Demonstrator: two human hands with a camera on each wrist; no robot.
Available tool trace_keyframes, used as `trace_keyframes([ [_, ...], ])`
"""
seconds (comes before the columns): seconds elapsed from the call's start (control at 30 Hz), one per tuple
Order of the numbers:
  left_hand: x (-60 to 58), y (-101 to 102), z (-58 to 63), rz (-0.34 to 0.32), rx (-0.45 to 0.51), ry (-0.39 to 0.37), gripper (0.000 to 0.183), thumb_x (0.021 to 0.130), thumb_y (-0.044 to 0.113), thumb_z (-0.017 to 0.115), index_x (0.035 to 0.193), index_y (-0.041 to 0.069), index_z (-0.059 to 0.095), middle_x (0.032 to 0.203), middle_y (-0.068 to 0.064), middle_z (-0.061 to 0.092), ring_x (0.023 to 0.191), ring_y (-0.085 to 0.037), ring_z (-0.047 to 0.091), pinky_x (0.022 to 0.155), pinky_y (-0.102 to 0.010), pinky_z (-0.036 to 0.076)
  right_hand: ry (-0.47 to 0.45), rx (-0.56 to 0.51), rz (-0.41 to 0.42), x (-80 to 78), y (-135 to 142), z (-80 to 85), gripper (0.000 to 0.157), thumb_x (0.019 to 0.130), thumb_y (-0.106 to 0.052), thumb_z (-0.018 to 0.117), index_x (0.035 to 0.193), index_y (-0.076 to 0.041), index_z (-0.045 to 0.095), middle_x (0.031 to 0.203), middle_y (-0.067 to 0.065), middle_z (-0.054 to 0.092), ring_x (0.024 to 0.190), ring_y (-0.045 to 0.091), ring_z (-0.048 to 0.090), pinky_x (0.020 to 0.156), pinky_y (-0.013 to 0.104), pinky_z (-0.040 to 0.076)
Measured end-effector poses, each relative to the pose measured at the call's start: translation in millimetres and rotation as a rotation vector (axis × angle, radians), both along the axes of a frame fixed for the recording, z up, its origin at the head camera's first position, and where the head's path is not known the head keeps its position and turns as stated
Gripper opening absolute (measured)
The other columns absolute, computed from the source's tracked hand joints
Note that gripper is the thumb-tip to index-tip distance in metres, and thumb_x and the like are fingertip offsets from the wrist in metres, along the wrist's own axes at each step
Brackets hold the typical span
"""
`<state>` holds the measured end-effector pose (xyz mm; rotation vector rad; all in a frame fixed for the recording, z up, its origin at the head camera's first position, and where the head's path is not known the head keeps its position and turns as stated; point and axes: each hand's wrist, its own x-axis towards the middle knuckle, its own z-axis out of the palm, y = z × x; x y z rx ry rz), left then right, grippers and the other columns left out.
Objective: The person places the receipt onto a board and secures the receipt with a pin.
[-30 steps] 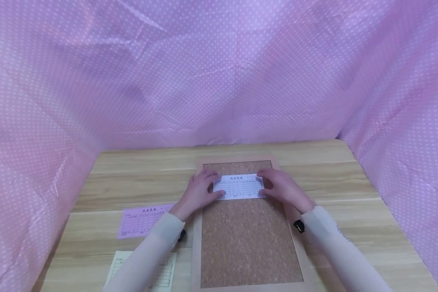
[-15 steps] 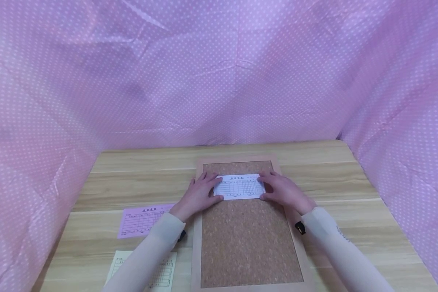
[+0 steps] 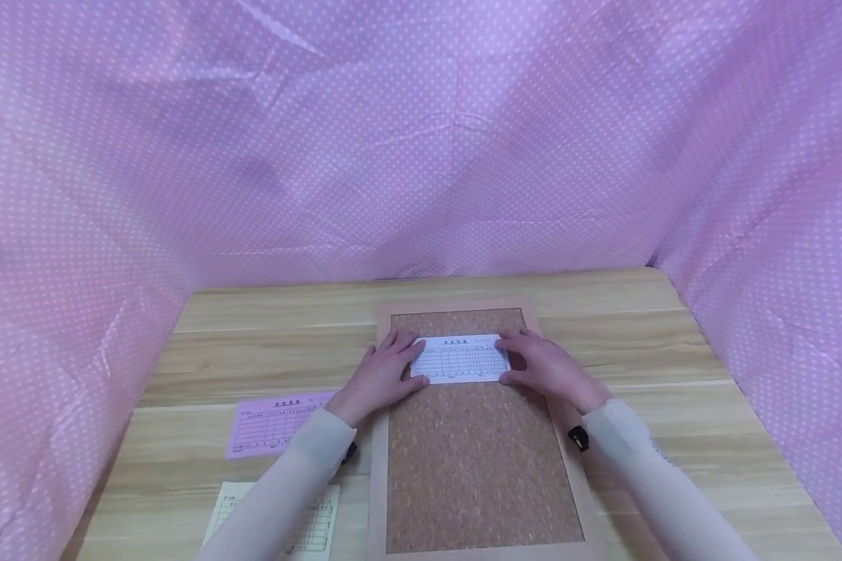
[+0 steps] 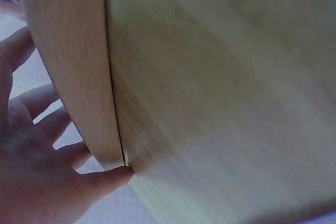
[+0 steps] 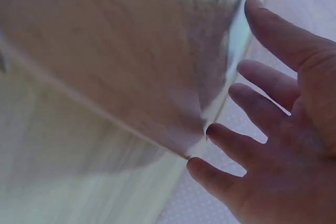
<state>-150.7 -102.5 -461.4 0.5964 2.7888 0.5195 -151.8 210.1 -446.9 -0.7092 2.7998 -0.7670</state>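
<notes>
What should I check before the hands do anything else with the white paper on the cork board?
1. White paper over the cork board: ok.
2. Left hand at the paper's left end: ok.
3. Right hand at its right end: ok.
4. Pink paper lying left of the board: ok.
5. Whole yellow paper in sight: not ok, the left sleeve covers part.
6. White paper pressed fully flat: cannot tell.
</notes>
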Motion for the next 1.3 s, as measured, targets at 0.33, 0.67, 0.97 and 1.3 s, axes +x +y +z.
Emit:
trace_keyframes([
  [0.33, -0.9, 0.7, -1.1, -0.004, 0.011, 0.003, 0.071, 0.098, 0.046, 0.068, 0.157, 0.012, 0.045, 0.168, -0.007, 0.031, 0.157, -0.038, 0.014, 0.119, -0.069, 0.02, 0.04, -0.168, -0.147, 13.6, 26.2, 31.8, 0.051, 0.098, -0.019, 0.072, 0.14, 0.006, 0.058, 0.151, 0.029, 0.049, 0.138, 0.05, 0.045, 0.114, 0.064, 0.035],
  [0.67, -0.5, -3.6, -4.1, 0.005, 0.003, 0.0, 0.073, 0.098, 0.048, 0.068, 0.157, 0.013, 0.045, 0.168, -0.006, 0.03, 0.157, -0.037, 0.013, 0.12, -0.068, 0.019, 0.116, -0.213, -0.238, 41.0, 61.8, 41.2, 0.044, 0.099, -0.02, 0.072, 0.137, 0.001, 0.062, 0.14, 0.022, 0.061, 0.133, 0.044, 0.054, 0.11, 0.06, 0.04],
  [0.97, 0.0, -3.5, -2.9, 0.008, 0.028, -0.004, 0.072, 0.098, 0.046, 0.069, 0.157, 0.012, 0.045, 0.168, -0.007, 0.031, 0.157, -0.037, 0.014, 0.119, -0.069, 0.019, 0.19, -0.151, -0.269, 72.1, 89.9, 38.8, 0.039, 0.096, -0.017, 0.075, 0.13, 0.0, 0.068, 0.129, 0.022, 0.069, 0.121, 0.045, 0.061, 0.099, 0.062, 0.045],
  [1.3, -1.4, -4.5, -4.3, 0.009, 0.021, -0.014, 0.073, 0.098, 0.047, 0.068, 0.158, 0.013, 0.044, 0.169, -0.006, 0.029, 0.157, -0.037, 0.013, 0.119, -0.069, 0.019, 0.259, -0.094, -0.255, 106.2, 107.8, 25.3, 0.029, 0.089, -0.014, 0.082, 0.117, -0.01, 0.076, 0.113, 0.006, 0.077, 0.105, 0.032, 0.07, 0.091, 0.012, 0.045],
])
